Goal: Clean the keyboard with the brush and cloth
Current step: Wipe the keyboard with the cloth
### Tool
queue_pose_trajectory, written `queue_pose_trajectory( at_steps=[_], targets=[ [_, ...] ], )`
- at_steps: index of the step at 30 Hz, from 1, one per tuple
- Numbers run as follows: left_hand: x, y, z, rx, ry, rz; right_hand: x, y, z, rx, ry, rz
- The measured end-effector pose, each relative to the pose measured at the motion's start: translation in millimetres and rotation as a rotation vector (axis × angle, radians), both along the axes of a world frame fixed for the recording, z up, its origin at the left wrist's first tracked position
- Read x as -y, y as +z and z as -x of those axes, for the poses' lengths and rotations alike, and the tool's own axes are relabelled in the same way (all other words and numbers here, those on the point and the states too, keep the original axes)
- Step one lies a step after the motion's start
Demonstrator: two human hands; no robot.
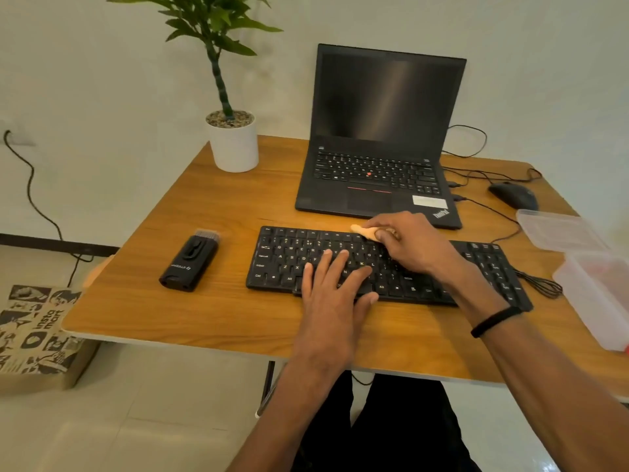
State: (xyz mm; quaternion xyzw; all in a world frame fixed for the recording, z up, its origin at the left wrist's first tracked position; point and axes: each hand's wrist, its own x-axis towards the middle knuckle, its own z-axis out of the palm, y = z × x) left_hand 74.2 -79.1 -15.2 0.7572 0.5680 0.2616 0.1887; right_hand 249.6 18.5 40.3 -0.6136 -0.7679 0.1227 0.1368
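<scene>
A black wired keyboard (282,258) lies across the middle of the wooden table (218,315). My left hand (332,287) rests flat on its lower middle keys, fingers spread, holding nothing. My right hand (413,241) is over the upper middle rows, closed on a small pale orange cloth (361,230) that sticks out to the left of the fingers and touches the top key rows. A black cleaning brush tool (190,260), bristles at its far end, lies on the table left of the keyboard, untouched.
An open black laptop (381,137) stands behind the keyboard. A potted plant (233,143) is at the back left, a black mouse (514,195) with cables at the back right. Clear plastic containers (578,253) sit at the right edge. A printed bag (37,332) is on the floor.
</scene>
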Motion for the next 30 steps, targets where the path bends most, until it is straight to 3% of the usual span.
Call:
queue_pose_trajectory(
  at_steps=[18, 23, 30],
  targets=[
    [-7.6, -15.9, -3.2, 0.062, 0.047, -0.126, -37.7, 2.1, 154.8, -0.056, 0.34, 0.039],
    [-13.1, -24.7, -6.6, -0.063, 0.109, -0.207, -30.5, 0.9, 163.4, -0.028, 0.451, -0.006],
    [-7.3, -16.9, -5.9, 0.1, 0.108, -0.183, -23.9, 6.9, 143.7, 0.046, 0.457, -0.057]
  ],
)
